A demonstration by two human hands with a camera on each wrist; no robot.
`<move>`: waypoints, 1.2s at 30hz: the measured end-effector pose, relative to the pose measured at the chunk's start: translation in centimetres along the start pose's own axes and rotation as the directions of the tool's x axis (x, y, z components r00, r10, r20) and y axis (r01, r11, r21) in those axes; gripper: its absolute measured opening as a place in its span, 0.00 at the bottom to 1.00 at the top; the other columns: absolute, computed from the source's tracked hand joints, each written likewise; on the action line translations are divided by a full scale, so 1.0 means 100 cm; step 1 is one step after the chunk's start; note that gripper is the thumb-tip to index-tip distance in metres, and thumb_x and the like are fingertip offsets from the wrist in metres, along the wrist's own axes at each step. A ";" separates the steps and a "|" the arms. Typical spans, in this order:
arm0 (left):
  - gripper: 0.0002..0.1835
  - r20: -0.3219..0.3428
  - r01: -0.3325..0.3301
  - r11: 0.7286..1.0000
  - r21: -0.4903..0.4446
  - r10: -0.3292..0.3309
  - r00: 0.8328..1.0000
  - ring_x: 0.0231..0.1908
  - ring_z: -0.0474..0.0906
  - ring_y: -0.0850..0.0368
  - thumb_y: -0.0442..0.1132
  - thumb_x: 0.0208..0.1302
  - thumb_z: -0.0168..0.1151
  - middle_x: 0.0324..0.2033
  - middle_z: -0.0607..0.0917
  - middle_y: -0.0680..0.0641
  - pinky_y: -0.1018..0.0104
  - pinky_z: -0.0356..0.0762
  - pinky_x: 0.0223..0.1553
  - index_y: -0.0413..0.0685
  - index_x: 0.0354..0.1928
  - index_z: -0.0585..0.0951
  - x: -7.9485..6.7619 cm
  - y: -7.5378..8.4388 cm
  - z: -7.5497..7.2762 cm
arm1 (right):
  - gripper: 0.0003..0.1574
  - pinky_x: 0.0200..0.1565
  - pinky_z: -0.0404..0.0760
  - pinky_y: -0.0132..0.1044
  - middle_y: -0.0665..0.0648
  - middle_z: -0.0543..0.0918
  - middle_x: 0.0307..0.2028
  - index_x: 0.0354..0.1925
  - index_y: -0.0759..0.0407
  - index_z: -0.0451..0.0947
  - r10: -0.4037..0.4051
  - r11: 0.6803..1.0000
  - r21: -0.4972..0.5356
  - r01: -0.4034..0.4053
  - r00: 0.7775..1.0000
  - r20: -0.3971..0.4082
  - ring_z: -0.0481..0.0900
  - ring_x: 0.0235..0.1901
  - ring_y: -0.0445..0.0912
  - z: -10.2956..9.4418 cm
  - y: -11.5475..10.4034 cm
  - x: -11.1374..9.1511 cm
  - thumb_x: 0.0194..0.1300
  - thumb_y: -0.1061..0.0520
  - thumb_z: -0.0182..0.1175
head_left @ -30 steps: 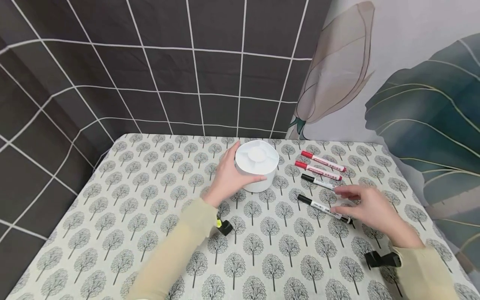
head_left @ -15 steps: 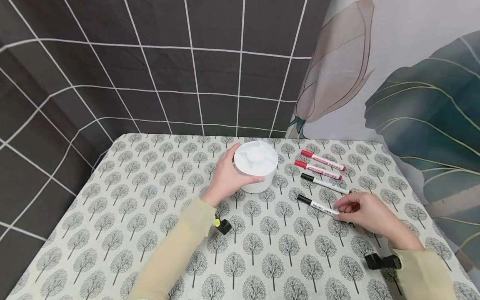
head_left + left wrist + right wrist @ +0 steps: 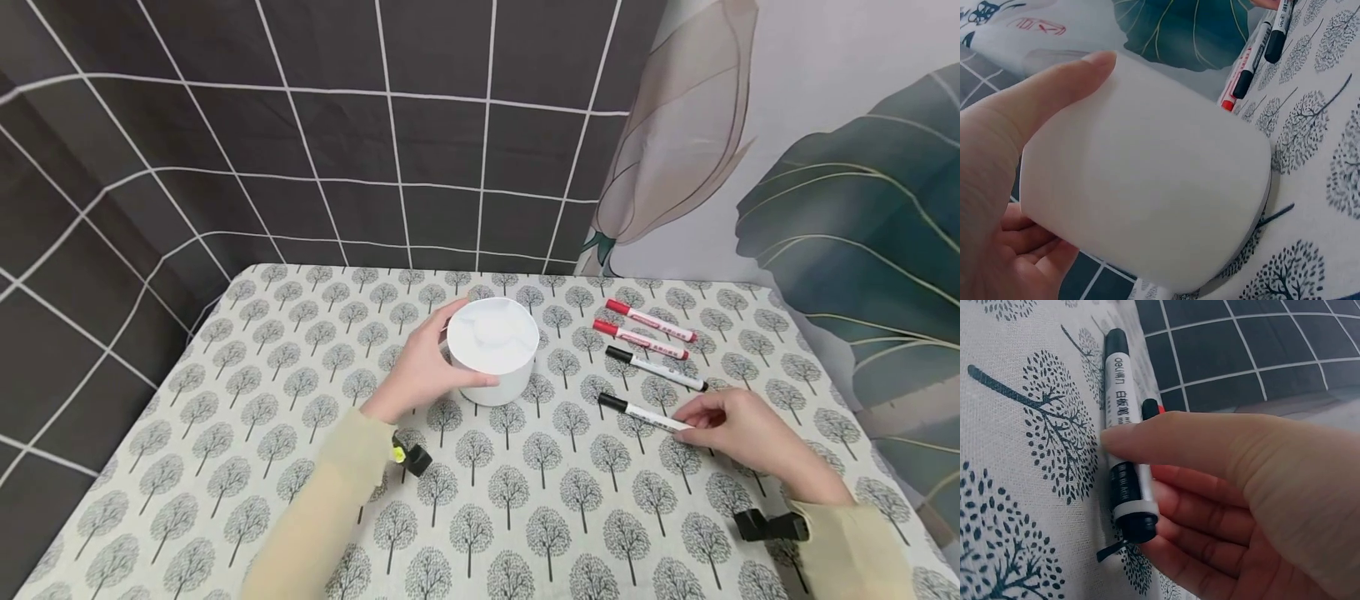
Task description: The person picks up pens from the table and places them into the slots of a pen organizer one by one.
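Note:
My left hand (image 3: 423, 367) grips a white round container (image 3: 498, 379) from its left side, thumb along the near wall. Pale dividers around a round centre show inside its top. In the left wrist view the container's smooth wall (image 3: 1147, 175) fills the middle, and its base edge sits close over the cloth. On the right, my right hand (image 3: 738, 425) pinches the nearest black-capped whiteboard marker (image 3: 645, 415) by its rear end. The right wrist view has the thumb (image 3: 1166, 437) lying across that marker's printed barrel (image 3: 1119, 394), other fingers curled behind.
Beyond the right hand lie another black-capped marker (image 3: 656, 369) and two red markers (image 3: 641, 339), roughly parallel. A tree-print cloth (image 3: 300, 433) covers the table. A dark gridded curtain (image 3: 315, 133) and a leaf-print curtain (image 3: 847, 208) hang behind.
My left hand has brought the container a little left and nearer to me. My right hand has come down from above the markers and closed its fingertips on the nearest black one.

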State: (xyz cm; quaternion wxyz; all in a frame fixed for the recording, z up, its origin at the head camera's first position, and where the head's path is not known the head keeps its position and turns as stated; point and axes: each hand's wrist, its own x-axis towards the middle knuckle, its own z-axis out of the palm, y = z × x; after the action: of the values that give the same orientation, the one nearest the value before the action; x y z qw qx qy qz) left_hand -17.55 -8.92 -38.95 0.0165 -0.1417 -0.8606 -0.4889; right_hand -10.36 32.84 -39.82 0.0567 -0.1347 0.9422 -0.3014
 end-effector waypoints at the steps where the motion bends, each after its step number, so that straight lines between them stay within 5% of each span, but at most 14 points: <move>1: 0.63 0.006 -0.012 1.000 -0.009 0.012 1.000 0.56 0.68 0.60 0.64 0.20 0.80 0.59 0.69 0.58 0.55 0.66 0.57 0.67 0.68 0.60 -0.001 0.000 -0.001 | 0.13 0.27 0.77 0.31 0.45 0.79 0.23 0.33 0.52 0.84 -0.001 1.000 -0.001 0.001 1.000 -0.010 0.76 0.24 0.40 0.000 0.000 0.000 0.47 0.52 0.74; 5: 0.61 0.028 -0.046 0.998 -0.040 0.047 0.999 0.56 0.68 0.60 0.60 0.22 0.82 0.58 0.70 0.59 0.59 0.65 0.58 0.66 0.67 0.62 -0.002 0.003 -0.003 | 0.13 0.28 0.77 0.30 0.45 0.80 0.24 0.35 0.52 0.84 -0.013 1.000 -0.004 0.013 0.998 -0.063 0.76 0.24 0.40 -0.001 0.000 0.000 0.50 0.50 0.72; 11: 0.62 0.074 -0.043 0.999 -0.017 0.044 0.996 0.56 0.67 0.59 0.62 0.20 0.81 0.58 0.70 0.61 0.49 0.62 0.58 0.73 0.67 0.60 -0.004 0.007 -0.002 | 0.12 0.25 0.76 0.28 0.48 0.83 0.29 0.38 0.53 0.84 -0.042 0.998 0.037 0.049 0.982 -0.184 0.78 0.26 0.40 -0.003 -0.001 0.002 0.52 0.54 0.71; 18: 0.62 0.109 -0.068 0.995 -0.071 0.076 0.991 0.57 0.68 0.57 0.61 0.20 0.81 0.59 0.70 0.59 0.49 0.64 0.58 0.70 0.67 0.61 -0.003 0.010 0.003 | 0.15 0.23 0.77 0.31 0.54 0.83 0.35 0.42 0.57 0.83 0.065 0.982 0.190 -0.015 0.965 -0.255 0.79 0.27 0.45 -0.009 -0.005 0.006 0.54 0.57 0.69; 25: 0.62 0.112 -0.069 0.996 -0.062 0.076 0.991 0.56 0.69 0.59 0.62 0.20 0.80 0.58 0.70 0.59 0.57 0.66 0.57 0.70 0.67 0.61 0.000 0.007 0.004 | 0.15 0.19 0.71 0.28 0.47 0.84 0.35 0.42 0.62 0.83 0.106 0.961 0.276 -0.001 0.925 -0.364 0.78 0.26 0.39 -0.020 -0.024 0.016 0.55 0.59 0.69; 30: 0.62 0.124 -0.057 0.997 -0.048 0.063 0.990 0.56 0.69 0.60 0.64 0.20 0.80 0.59 0.70 0.60 0.58 0.65 0.57 0.73 0.67 0.60 0.001 0.006 0.003 | 0.19 0.29 0.76 0.22 0.47 0.84 0.37 0.45 0.63 0.81 0.130 0.945 0.328 0.015 0.901 -0.415 0.81 0.30 0.38 -0.031 -0.040 0.025 0.55 0.58 0.69; 36: 0.62 0.123 -0.071 0.996 -0.051 0.077 0.989 0.56 0.68 0.58 0.64 0.20 0.80 0.59 0.69 0.60 0.55 0.64 0.58 0.73 0.67 0.60 0.002 0.002 0.003 | 0.22 0.33 0.75 0.23 0.54 0.82 0.38 0.49 0.64 0.80 0.134 0.886 0.449 0.114 0.865 -0.484 0.79 0.31 0.41 -0.043 -0.067 0.041 0.54 0.61 0.69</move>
State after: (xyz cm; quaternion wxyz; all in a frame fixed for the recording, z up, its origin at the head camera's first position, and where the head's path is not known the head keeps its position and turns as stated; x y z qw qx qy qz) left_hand -17.67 -8.48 -38.87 -0.0225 -0.2042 -0.8424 -0.4982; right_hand -13.63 28.80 -32.54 -0.1579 -0.0293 0.8251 -0.5416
